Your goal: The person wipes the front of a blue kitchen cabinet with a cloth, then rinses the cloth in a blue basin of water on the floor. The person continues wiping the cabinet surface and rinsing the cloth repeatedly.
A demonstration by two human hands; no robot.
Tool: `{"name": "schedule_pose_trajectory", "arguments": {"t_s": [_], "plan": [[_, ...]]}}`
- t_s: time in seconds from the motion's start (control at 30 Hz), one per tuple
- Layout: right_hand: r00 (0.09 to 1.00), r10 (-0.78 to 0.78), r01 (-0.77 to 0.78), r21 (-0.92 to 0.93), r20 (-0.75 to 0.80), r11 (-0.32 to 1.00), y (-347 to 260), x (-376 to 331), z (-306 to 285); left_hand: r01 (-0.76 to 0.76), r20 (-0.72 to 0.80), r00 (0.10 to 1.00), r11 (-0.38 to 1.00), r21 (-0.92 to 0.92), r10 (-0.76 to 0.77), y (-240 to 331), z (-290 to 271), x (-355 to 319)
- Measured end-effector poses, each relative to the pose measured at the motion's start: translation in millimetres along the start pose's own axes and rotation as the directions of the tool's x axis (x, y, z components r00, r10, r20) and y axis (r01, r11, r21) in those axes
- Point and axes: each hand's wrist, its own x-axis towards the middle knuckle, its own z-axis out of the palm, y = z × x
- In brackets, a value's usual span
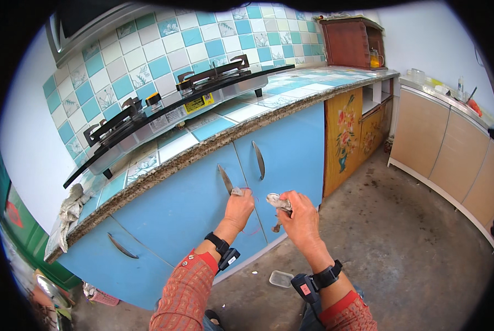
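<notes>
Open concrete floor point(401, 231) lies to the right of and below both hands, with bare ground between the blue cabinet run and the beige cabinet unit point(451, 149) on the right. A small clear plastic container point(280, 278) sits on the floor just below the hands. The granite edge of the surface point(203, 149) runs diagonally from lower left to upper right, overhanging the doors, well above the hands.

The surface is tiled in blue and white and carries a two-burner gas stove point(175, 105); matching tiles cover the wall behind. A grey rag point(70, 212) hangs over the far-left end of the surface. A brown wooden cupboard point(349, 41) stands at the far end, and a floral-painted door point(343, 138) adjoins the blue ones.

The left hand point(238, 208) is raised against the blue cabinet door point(191, 204), fingers pressed together on a small pale cloth scrap at the lower end of the left door handle point(225, 179). That handle is a slim metal bar, long axis near vertical, leaning slightly to the upper left. The right door handle point(259, 160) stands parallel, just beside it, untouched.

The right hand point(301, 218) is held in front of the neighbouring door, fingers curled shut round a crumpled grey cloth point(277, 201) that protrudes toward the left hand. The two hands are near but apart.
</notes>
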Motion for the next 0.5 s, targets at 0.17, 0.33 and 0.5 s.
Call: {"name": "schedule_pose_trajectory", "arguments": {"t_s": [0.17,0.33,0.5], "plan": [[1.0,-0.01,0.01,-0.006,-0.007,1.0,1,0,-1,-0.096,0.193,0.975,0.992,-0.079,0.11,23,38,-48],[1.0,-0.006,0.006,-0.005,0.005,1.0,3,0,-2,0.026,0.15,0.989,0.968,-0.248,0.011,31,45,-91],[1.0,0.02,-0.02,0.033,0.011,0.999,1,-2,-2,0.182,-0.042,0.977,0.924,-0.336,-0.208,-12,-1,-87]]}}
